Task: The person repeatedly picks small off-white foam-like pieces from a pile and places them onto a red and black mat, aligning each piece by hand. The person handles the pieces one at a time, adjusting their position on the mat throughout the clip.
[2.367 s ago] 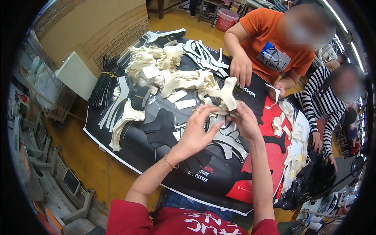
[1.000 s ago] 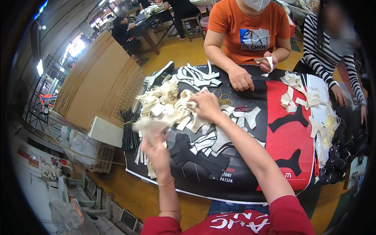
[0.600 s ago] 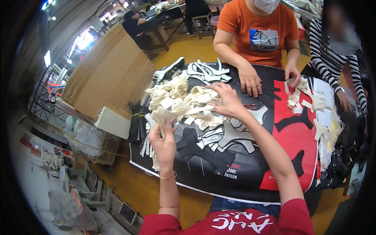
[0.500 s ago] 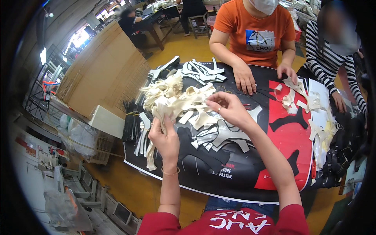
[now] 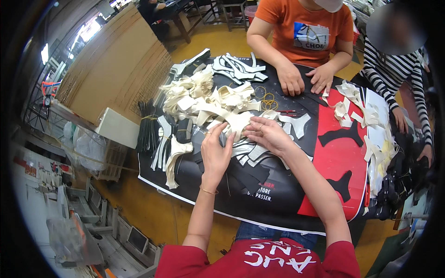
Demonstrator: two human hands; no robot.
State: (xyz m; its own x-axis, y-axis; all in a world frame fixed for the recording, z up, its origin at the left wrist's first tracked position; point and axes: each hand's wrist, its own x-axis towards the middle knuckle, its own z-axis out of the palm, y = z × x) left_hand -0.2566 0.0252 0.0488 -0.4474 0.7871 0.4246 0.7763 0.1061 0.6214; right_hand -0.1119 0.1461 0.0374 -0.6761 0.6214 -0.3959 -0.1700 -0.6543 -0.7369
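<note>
A Y-shaped cream fabric piece [image 5: 238,121] is stretched out between my hands, over the near side of the cream heap. My right hand [image 5: 270,135] pinches its right edge between thumb and fingers. At its left end, my left hand [image 5: 216,149] has thumb and fingers apart, next to the cloth; whether they touch it is hard to see. Behind lies a tangled pile of cream fabric pieces [image 5: 187,95]. Under and in front of my hands are white pieces with dark edges [image 5: 250,152] and black fabric pieces [image 5: 248,173].
The table has a black and red printed cover [image 5: 289,204]. A bundle of black strips [image 5: 148,125] and a folded cream piece [image 5: 175,160] lie left. Across the table, a person in orange [image 5: 301,37] handles cloth; another in stripes [image 5: 394,78] stands right. A cardboard sheet [image 5: 116,60] rises at left.
My left hand has moved right, away from the bunched cream cloth, toward my right hand. A cream piece now lies spread between them. The orange-shirted person's hands have come closer together.
</note>
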